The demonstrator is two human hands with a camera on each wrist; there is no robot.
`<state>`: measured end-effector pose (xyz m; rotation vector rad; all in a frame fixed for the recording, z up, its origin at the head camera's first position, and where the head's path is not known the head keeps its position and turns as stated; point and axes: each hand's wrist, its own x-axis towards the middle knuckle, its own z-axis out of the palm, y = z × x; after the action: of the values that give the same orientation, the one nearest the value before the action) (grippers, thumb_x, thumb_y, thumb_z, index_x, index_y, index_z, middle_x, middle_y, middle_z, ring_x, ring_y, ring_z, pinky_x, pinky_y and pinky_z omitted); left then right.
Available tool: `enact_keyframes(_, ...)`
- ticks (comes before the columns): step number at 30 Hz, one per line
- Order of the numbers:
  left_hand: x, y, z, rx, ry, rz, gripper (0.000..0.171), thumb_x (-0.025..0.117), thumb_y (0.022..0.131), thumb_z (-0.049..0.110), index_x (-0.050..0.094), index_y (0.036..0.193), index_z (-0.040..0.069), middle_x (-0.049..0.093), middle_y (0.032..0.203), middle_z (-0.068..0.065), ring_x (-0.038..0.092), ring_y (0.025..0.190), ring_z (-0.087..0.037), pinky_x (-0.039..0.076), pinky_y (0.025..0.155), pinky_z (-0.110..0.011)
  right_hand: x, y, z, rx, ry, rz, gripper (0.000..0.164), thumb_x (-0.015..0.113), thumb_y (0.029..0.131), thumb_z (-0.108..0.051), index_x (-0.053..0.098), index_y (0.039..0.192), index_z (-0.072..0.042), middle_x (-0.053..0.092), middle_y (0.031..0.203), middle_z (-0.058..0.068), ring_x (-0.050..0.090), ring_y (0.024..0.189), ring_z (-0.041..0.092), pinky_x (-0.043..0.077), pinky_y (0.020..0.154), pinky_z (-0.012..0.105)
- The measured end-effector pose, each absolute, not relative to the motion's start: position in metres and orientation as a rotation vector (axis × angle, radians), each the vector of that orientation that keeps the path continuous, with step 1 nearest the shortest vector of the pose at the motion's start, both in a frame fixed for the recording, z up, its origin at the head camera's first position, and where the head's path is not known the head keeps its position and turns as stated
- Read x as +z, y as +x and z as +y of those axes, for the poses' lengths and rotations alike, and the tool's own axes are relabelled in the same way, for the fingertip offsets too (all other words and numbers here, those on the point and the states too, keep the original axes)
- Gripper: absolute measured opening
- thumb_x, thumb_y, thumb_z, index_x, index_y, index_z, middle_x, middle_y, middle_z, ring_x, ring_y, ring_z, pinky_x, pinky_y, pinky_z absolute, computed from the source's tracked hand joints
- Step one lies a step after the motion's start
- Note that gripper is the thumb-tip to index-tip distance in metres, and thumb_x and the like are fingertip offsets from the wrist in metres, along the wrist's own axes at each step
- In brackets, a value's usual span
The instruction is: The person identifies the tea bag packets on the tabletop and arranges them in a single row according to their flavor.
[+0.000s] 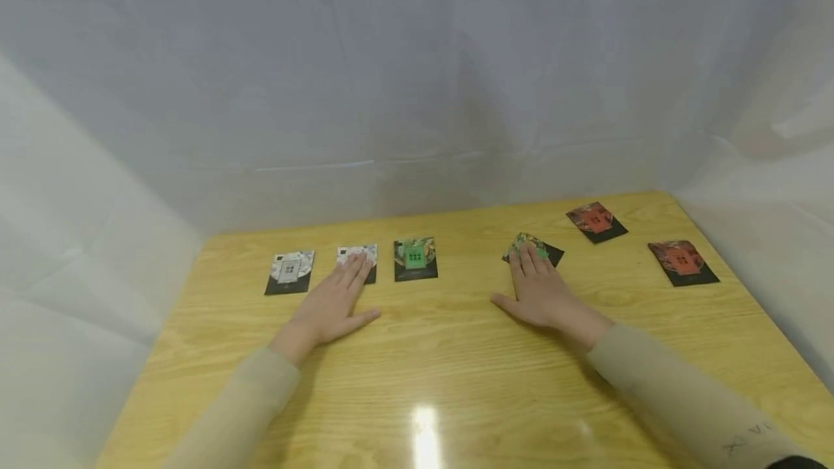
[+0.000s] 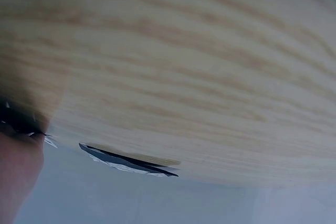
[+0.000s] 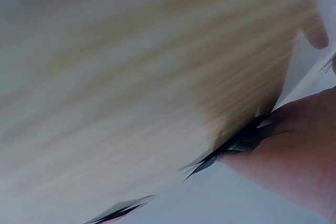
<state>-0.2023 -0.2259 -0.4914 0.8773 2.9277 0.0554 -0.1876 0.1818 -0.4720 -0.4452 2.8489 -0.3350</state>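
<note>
My left hand (image 1: pixel 329 307) lies palm down with straight fingers on a small flat white-and-black packet (image 1: pixel 372 276), covering much of it. To its left is a matching white packet (image 1: pixel 289 272); to its right, a green-and-black packet (image 1: pixel 415 259). With fingers extended, my right hand (image 1: pixel 539 292) presses on another green packet (image 1: pixel 555 255), which sits askew. In the left wrist view, part of the left hand (image 2: pixel 18 174) shows beside a packet (image 2: pixel 131 165) seen edge-on. The right wrist view has the right hand (image 3: pixel 294 153) over a dark packet edge (image 3: pixel 203 166).
Two red-and-black packets lie at the right of the wooden table (image 1: pixel 456 353), one farther back (image 1: pixel 596 221) and one near the right edge (image 1: pixel 683 263). A pale sheet (image 1: pixel 417 78) hangs behind the table and along its sides.
</note>
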Motion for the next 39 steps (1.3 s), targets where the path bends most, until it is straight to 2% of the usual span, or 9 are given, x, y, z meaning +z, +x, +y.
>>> enact_keyframes(11,-0.490,-0.200,-0.226,0.094,0.903,2.945,0.096,0.050,0.106,0.062,0.013,0.169,-0.001,0.009,0.178,-0.021,0.011,0.166,-0.040,0.017,0.137,-0.052,-0.464,-0.199,0.137,-0.268,-0.405,2.783,0.098,0.045,0.108,-0.062,0.008,0.168,0.006,-0.002,0.176,0.030,0.000,0.165,0.047,0.012,0.135,0.065)
enact_keyframes(18,-0.487,-0.203,-0.226,0.088,0.899,2.946,0.097,0.050,0.106,0.062,0.012,0.169,0.000,0.007,0.179,-0.020,0.009,0.167,-0.039,0.015,0.137,-0.051,-0.464,-0.209,0.116,-0.251,-0.354,2.786,0.100,0.041,0.107,-0.067,0.005,0.169,0.002,-0.005,0.177,0.026,-0.003,0.166,0.043,0.012,0.136,0.062)
enact_keyframes(26,-0.488,-0.204,-0.226,0.104,0.911,2.954,0.097,0.050,0.106,0.062,0.014,0.169,-0.001,0.008,0.178,-0.021,0.011,0.166,-0.041,0.016,0.137,-0.053,-0.459,-0.214,0.096,-0.269,-0.268,2.783,0.098,0.040,0.107,-0.067,0.008,0.169,0.003,-0.003,0.177,0.026,-0.002,0.166,0.043,0.013,0.137,0.060)
enact_keyframes(33,-0.491,-0.203,-0.226,0.089,0.887,2.946,0.097,0.048,0.106,0.063,0.010,0.170,0.001,0.005,0.179,-0.020,0.008,0.167,-0.039,0.015,0.137,-0.051,-0.455,-0.214,0.091,-0.249,-0.264,2.800,0.095,0.038,0.108,-0.066,0.009,0.170,0.000,-0.001,0.178,0.024,0.001,0.167,0.041,0.009,0.138,0.057)
enact_keyframes(39,-0.492,-0.202,-0.226,0.088,0.897,2.948,0.097,0.049,0.106,0.062,0.012,0.169,-0.001,0.006,0.179,-0.021,0.010,0.166,-0.041,0.016,0.137,-0.053,-0.454,-0.214,0.104,-0.281,-0.403,2.850,0.090,0.042,0.109,-0.061,0.014,0.170,-0.001,0.003,0.178,0.026,0.004,0.166,0.043,0.010,0.137,0.059)
